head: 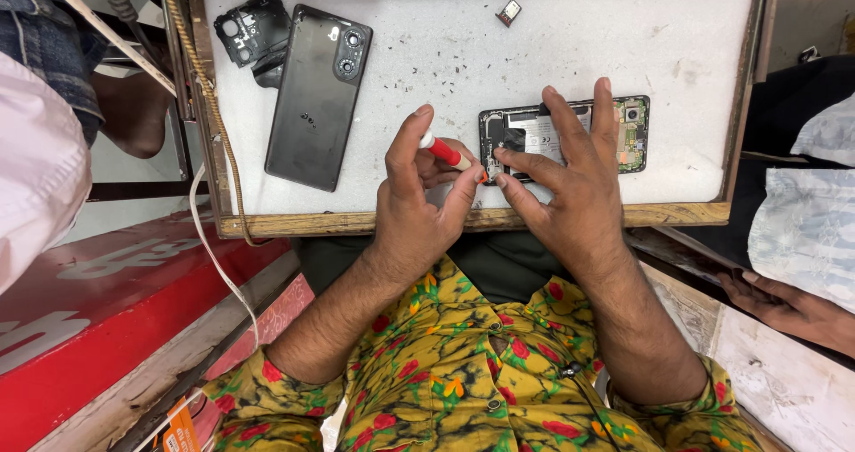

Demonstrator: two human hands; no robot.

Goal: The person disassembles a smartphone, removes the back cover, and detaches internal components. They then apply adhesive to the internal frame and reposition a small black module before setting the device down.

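Our right hand (pixel 570 189) rests spread on the open phone (pixel 563 138), whose long axis runs across the frame. Our left hand (pixel 419 207) pinches a red screwdriver (pixel 450 155), with its tip at the phone's left end.

Left hand (pixel 419 194) in pinched grip, right hand (pixel 565 171) splayed flat.
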